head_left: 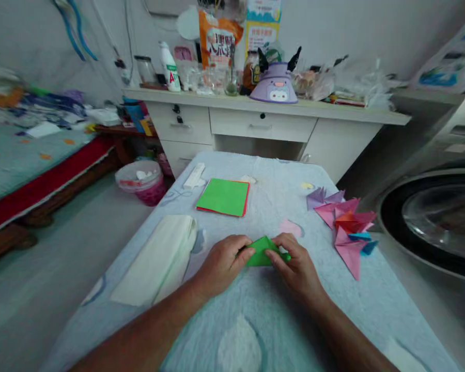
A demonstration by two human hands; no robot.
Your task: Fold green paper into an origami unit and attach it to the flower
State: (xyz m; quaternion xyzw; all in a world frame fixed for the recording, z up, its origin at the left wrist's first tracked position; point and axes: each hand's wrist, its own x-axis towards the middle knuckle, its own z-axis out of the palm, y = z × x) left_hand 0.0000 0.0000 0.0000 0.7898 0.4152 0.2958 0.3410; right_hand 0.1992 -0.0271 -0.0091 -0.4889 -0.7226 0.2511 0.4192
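Observation:
A small folded piece of green paper (261, 252) is held low over the cloth-covered table, between my two hands. My left hand (228, 258) pinches its left edge with thumb and fingers. On the other side my right hand (292, 262) grips the right part, thumb pressed on top. Some of the paper is hidden under the fingers. Beyond the hands lies a stack of square paper (223, 196), green on top with red showing at its edge. To the right sit several folded paper pieces (347, 225) in purple, pink, red and blue.
A folded white cloth (158, 258) lies left on the table (232, 320), with a white stick-shaped object (194, 175) farther back. Behind stands a white cabinet (261, 124) crowded with bottles and a purple visor (276, 85). A washing machine (442, 206) is right; a bin (141, 181) left.

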